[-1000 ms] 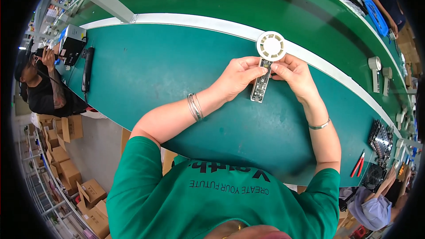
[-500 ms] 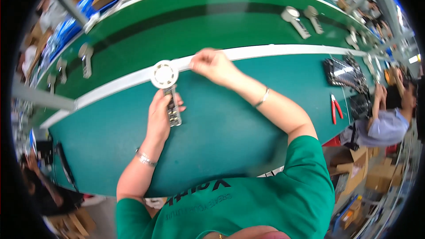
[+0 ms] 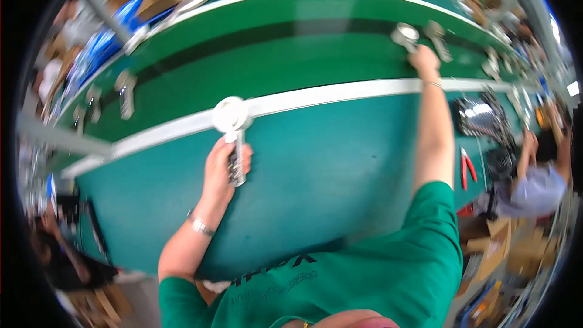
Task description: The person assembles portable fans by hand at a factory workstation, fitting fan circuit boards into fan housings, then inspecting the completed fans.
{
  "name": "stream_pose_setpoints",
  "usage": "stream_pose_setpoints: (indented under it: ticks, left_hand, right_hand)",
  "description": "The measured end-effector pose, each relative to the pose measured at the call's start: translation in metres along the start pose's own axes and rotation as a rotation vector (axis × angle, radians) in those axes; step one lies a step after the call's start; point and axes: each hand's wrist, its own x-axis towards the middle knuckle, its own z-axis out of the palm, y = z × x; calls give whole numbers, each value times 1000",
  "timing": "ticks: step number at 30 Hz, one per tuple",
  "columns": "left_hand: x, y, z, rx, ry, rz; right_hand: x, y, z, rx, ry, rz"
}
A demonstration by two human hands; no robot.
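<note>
My left hand (image 3: 220, 167) is closed around the handle of an unfinished handheld fan (image 3: 231, 115). Its round white head points away from me, and the handle's inner parts show along one side. My right arm is stretched far to the right, across the white rail. At its end, my right hand (image 3: 425, 61) has its fingers on the handle of a second handheld fan (image 3: 405, 35), which lies on the green conveyor belt (image 3: 303, 54). The hand covers most of that handle, and motion blurs it. Just right of it lies another handheld fan (image 3: 437, 37).
More handheld fans lie on the belt at left (image 3: 126, 94) and far right. Red-handled cutters (image 3: 467, 169) and a black bagged pile (image 3: 477, 115) lie on the right of the green worktop (image 3: 316, 158). A co-worker (image 3: 534, 185) sits at right, another person (image 3: 61, 249) at left.
My right hand has moved from near the held fan far right to the fan on the belt. My left hand still holds its fan, and the whole view has shifted slightly.
</note>
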Motion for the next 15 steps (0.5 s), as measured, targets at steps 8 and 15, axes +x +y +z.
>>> stream_pose_setpoints:
  ticks: [8, 15]
  left_hand:
    - [-26, -1, -39, -229, 117, -8]
    - [-52, -19, 0, -185, 156, 133]
  right_hand:
    - [-76, -61, 4, 952, -173, -319]
    - [-236, -112, -79, 840, -830, -530]
